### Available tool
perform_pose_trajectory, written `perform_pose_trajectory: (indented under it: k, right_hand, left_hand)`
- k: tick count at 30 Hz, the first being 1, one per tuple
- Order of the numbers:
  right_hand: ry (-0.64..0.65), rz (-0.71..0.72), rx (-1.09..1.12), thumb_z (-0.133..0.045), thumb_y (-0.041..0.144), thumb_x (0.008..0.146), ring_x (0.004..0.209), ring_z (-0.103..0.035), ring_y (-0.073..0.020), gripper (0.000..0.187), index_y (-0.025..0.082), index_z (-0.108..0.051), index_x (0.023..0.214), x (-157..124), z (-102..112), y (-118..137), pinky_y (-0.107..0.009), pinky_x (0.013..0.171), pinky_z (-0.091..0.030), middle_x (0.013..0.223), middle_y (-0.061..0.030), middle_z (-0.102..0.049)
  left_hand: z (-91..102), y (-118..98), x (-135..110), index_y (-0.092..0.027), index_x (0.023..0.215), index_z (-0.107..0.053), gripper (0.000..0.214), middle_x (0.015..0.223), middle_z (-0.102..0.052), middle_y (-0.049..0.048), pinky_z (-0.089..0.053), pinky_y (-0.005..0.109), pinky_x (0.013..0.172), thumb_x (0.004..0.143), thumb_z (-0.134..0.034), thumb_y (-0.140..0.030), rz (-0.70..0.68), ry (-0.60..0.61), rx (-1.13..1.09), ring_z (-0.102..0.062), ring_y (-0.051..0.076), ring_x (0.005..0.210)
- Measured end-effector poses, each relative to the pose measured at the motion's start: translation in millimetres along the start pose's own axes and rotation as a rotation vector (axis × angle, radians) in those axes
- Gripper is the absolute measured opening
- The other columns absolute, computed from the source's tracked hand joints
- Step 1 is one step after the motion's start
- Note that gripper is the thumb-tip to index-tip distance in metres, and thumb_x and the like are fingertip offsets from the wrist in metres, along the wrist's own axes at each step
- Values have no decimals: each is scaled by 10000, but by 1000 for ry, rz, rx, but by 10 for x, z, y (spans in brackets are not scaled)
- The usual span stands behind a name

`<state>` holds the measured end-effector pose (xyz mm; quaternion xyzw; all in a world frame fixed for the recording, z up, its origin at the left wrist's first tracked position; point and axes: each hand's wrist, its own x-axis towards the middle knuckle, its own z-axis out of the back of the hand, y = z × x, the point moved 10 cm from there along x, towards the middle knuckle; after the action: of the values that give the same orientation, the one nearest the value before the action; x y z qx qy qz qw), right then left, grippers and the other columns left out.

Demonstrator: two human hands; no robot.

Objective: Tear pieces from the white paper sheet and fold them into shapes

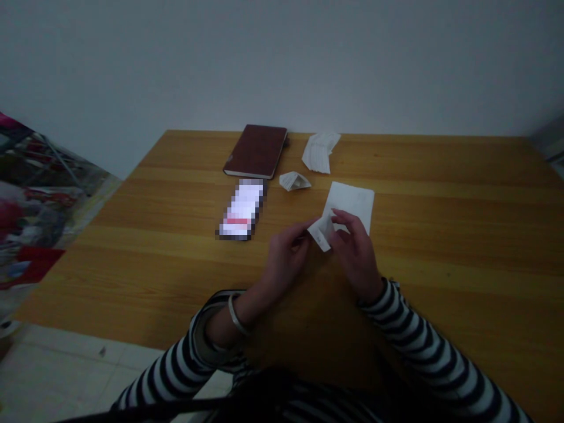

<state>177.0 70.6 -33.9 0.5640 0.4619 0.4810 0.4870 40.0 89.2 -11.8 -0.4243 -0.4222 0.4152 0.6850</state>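
A small folded piece of white paper (321, 232) is held up between both hands above the wooden table. My left hand (288, 249) pinches its left corner, fingers closed. My right hand (355, 247) grips the right side of the same paper between thumb and fingers. Behind my right hand lies a flat stack or sheet of white paper (355, 202), partly covered by the fingers. Just beyond, a small folded paper shape (294, 181) rests on the table. A fanned row of folded white paper pieces (319, 153) lies farther back.
A brown notebook (258, 150) lies at the table's back edge, with a lit, blurred phone (243, 210) in front of it. The wooden table (449, 235) meets a pale wall (308, 64). Cluttered items and a red object (33, 264) sit beyond the left edge.
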Motion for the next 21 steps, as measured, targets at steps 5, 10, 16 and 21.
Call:
perform_pose_trajectory:
  k: [5,10,16,21]
  right_hand:
    - [38,40,-113,-666,455,846,1232,-536,-260,549,282,-504,1341,-69,-97,15,-490,1075,-433,1347,-86,-552]
    - [28,-166,143,-504,500,940,1326,-483,-240,461,317,-509,1363,-69,-61,-269,-524,1164,-310,1410,-38,-543]
    - [143,-292,454,-368,598,956,1298,-521,-249,566,306,-412,1440,-78,-242,-304,-525,1134,-349,1373,-59,-588]
    - [186,-154,207,-606,454,886,1217,-554,-242,490,326,-514,1350,-43,-199,-97,-477,1064,-436,1368,-42,-563]
  left_hand:
    - [-229,-261,-104,-219,1358,-523,514,1291,-576,113,-501,407,980,860,-575,-102,-220,133,253,-575,232,1153]
    - [-386,-248,-141,-218,1417,-452,645,1349,-425,153,-464,465,1022,809,-636,-103,-223,213,244,-465,283,1239]
    - [-163,-205,-39,-233,1238,-635,381,1152,-560,96,-480,413,957,880,-566,-122,-156,91,107,-554,228,1093]
    - [-24,157,29,-163,1056,-708,223,1047,-693,88,-497,360,907,891,-581,-240,190,42,-268,-640,207,958]
